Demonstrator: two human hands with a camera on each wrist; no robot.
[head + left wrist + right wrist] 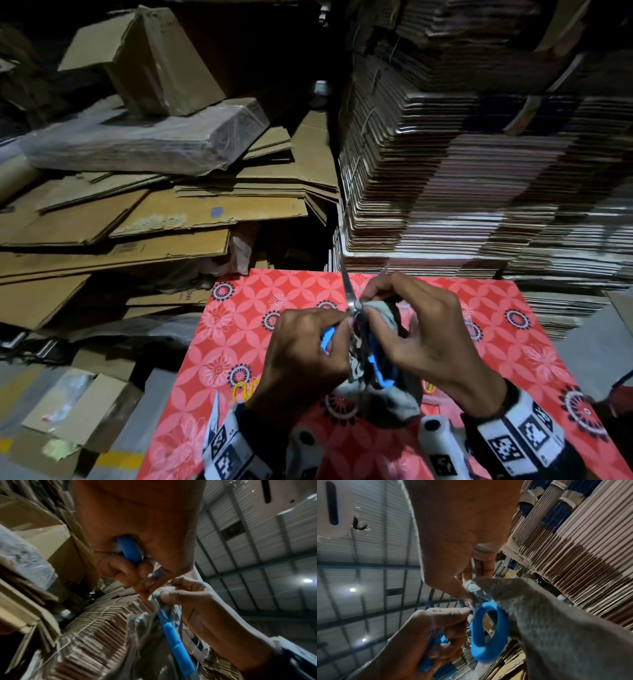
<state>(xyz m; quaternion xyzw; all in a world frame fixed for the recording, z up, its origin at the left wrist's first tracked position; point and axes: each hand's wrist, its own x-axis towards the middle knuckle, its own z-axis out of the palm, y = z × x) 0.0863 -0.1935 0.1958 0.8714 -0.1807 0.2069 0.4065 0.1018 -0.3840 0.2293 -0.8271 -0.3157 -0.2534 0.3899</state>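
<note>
A pair of blue-handled scissors is held above a red flower-patterned tabletop, its blades slightly apart and pointing away from me. My left hand grips one blue handle; the other handle loop hangs free. My right hand pinches a grey cloth against the metal near the scissors' pivot. The rest of the cloth hangs down below my hands. Both wrists wear marker-printed bands.
A tall stack of flattened cartons stands right behind the table. Loose cardboard sheets, a plastic-wrapped bundle and an open box pile up at the left. A yellow-handled bladed tool lies by my left wrist.
</note>
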